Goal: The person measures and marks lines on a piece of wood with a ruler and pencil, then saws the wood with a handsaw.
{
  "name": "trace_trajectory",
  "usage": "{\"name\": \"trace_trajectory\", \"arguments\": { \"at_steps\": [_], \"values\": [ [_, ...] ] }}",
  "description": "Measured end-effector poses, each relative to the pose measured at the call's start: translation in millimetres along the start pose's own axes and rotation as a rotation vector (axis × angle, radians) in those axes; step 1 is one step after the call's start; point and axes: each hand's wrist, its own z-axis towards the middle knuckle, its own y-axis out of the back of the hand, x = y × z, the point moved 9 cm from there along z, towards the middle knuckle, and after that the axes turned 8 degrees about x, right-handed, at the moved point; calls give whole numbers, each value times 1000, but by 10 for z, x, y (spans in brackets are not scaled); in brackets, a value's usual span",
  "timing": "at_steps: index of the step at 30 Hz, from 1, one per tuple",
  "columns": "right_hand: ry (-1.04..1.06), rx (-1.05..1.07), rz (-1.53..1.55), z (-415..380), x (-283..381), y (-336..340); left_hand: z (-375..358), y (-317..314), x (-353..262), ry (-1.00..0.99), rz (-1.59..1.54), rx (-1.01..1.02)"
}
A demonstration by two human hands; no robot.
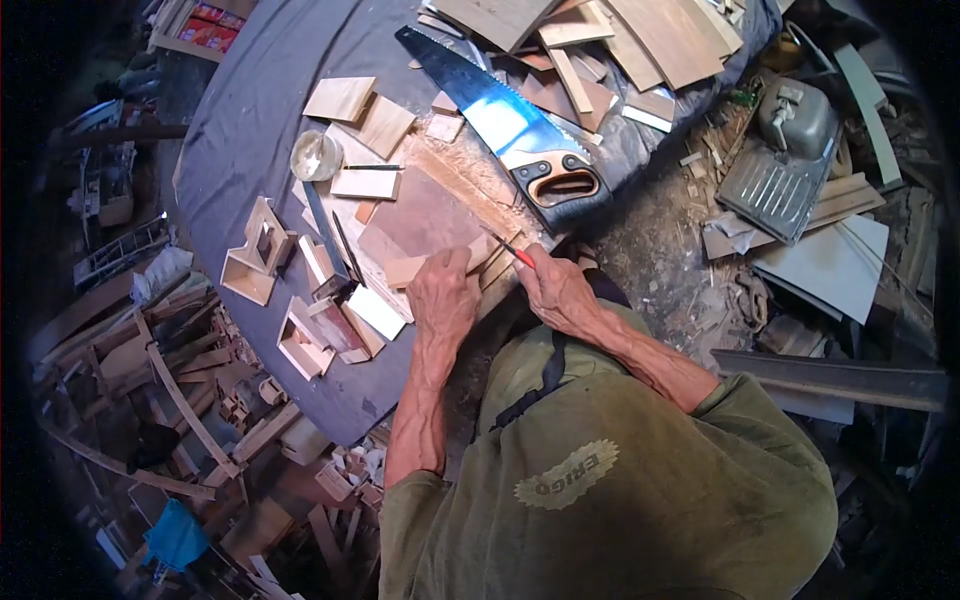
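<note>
My left hand [445,295] is closed at the near edge of a brown wooden board [425,215], its fingers on a small pale piece of wood [404,271]. My right hand [562,293] grips a slim red-handled tool [523,257]. Its thin dark tip points up and left, close to the board's right corner. Beyond my hands lies a handsaw [500,110], with its black and tan handle toward me. Sawdust [470,180] covers the work surface between saw and board.
Small wooden box frames [250,275] stand on the dark cloth [240,130] at left, near a glass jar [316,156] and a pencil [372,167]. Planks [660,40] pile up at the back. A metal sink [780,165] and wood scraps lie on the floor at right.
</note>
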Motion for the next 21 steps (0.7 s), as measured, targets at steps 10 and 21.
{"name": "trace_trajectory", "arguments": {
  "at_steps": [10, 21],
  "values": [
    [-15, 41, 100, 6, 186, 61, 69, -68, 47, 64, 22, -4],
    [-79, 127, 19, 59, 201, -18, 93, -49, 2, 53, 5, -10]
  ]
}}
